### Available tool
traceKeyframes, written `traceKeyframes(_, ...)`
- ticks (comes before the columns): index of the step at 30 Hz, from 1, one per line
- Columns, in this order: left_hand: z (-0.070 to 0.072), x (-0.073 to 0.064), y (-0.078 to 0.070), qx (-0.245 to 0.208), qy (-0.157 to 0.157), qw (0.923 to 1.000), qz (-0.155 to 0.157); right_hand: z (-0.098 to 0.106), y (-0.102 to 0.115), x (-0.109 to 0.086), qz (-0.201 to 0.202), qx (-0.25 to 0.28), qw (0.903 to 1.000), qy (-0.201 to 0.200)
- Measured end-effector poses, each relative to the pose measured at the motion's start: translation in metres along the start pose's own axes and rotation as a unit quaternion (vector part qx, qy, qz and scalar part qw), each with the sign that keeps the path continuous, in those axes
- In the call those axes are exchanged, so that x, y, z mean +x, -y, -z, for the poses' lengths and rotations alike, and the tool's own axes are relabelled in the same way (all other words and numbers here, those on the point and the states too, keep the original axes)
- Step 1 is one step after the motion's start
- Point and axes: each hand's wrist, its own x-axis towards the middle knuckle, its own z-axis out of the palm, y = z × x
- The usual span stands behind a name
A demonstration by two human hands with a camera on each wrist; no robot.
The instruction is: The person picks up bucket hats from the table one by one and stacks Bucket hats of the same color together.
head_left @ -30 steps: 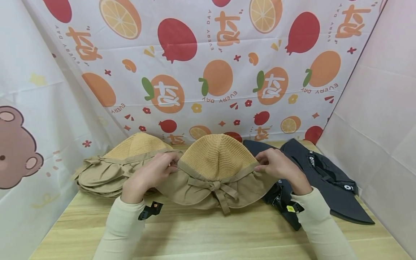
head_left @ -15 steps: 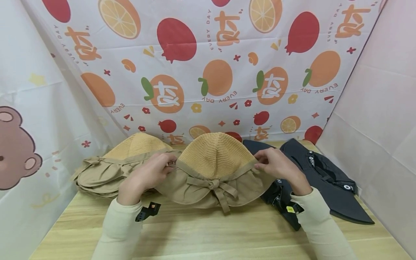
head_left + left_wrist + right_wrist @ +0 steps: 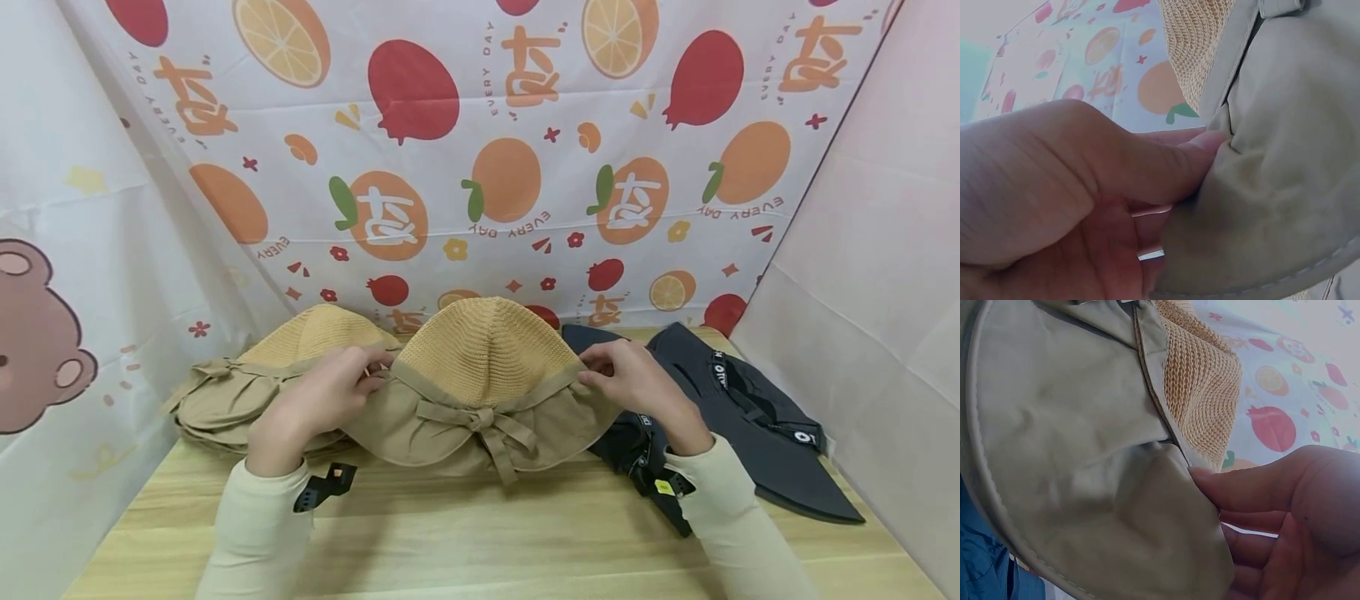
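Note:
A sun hat with a straw-coloured knit crown and a khaki cloth brim hangs between both hands, its bow facing me. My left hand pinches the brim's left side just below the crown; in the left wrist view the thumb presses into the khaki cloth. On the opposite side, my right hand pinches the brim by the crown's edge, thumb on top in the right wrist view. The fingertips behind the cloth are hidden. Beyond my left hand lies a stack of similar khaki hats, topped by a knit crown.
Dark navy hats with lettered straps lie at the right, partly behind my right forearm. The wooden table runs to a fruit-print cloth at the back. White cloth walls stand at both sides.
Both hands have shifted slightly left with the sun hat, which now sits a little higher in view. The grip on both sides is unchanged, and the other hats have stayed put.

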Motion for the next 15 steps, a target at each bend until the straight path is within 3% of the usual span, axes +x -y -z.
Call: traceKeyframes(15,0.021,-0.006,0.012,0.025,-0.021,0.9992,-0.023,0.008,0.015,0.021,0.075,-0.010,0.9959,0.051)
